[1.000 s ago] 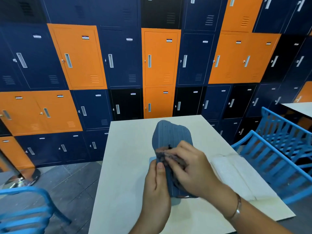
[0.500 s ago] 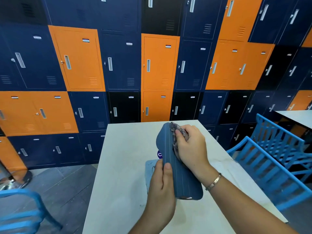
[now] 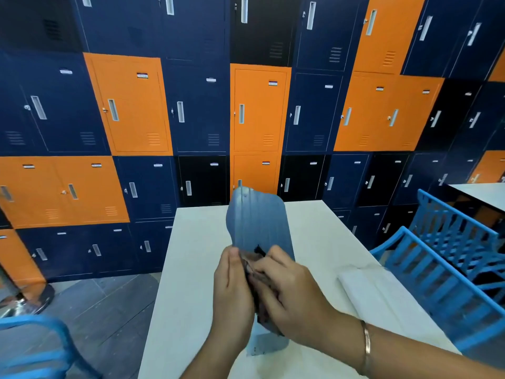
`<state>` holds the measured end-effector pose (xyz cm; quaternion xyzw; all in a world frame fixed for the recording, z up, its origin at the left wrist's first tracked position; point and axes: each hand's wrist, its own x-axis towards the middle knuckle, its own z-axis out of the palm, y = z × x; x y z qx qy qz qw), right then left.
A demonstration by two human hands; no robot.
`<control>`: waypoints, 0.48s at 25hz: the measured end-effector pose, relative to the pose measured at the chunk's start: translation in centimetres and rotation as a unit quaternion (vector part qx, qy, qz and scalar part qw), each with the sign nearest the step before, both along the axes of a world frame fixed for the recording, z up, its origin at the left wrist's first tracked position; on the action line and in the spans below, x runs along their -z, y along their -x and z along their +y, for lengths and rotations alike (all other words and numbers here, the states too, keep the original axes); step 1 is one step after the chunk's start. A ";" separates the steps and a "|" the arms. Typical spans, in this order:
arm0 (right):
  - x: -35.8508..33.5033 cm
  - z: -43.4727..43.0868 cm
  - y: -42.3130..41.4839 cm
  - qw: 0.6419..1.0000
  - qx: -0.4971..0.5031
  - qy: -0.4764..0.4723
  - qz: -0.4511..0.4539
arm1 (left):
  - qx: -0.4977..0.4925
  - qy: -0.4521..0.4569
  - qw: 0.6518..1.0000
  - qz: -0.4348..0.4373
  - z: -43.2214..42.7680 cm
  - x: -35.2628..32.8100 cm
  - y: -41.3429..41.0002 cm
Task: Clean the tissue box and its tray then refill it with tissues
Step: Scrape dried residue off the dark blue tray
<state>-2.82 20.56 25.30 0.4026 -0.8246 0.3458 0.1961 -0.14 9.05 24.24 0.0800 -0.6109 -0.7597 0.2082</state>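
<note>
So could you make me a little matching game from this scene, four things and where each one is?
Things: 1 tissue box; 2 cloth; 3 tray; 4 tissues.
Places: A flat on the table, nearest the person; B white, on the table's right side; C held up by the left hand; D pressed on the tissue box by the right hand.
Pairs: 1-C, 2-D, 3-A, 4-B.

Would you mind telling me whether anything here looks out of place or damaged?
Nothing stands out. The left hand holds the box upright above the table; the right hand presses a cloth on it; the tray lies flat below, and the tissues lie near the table's right edge.
</note>
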 end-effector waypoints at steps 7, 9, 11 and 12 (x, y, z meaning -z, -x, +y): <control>-2.3 -1.1 3.3 0.982 0.163 0.097 0.010 | 0.004 0.035 0.999 0.016 1.8 0.3 -0.7; 0.1 -1.5 -1.4 0.999 0.041 0.028 0.020 | -0.032 -0.009 0.999 0.029 0.4 0.0 0.5; -0.4 -0.4 -0.8 0.999 0.019 -0.006 0.048 | -0.029 -0.024 0.999 0.024 0.2 -0.1 0.3; -1.5 -0.3 1.2 0.996 0.070 0.003 0.054 | -0.020 0.001 1.000 0.015 0.7 0.3 -0.1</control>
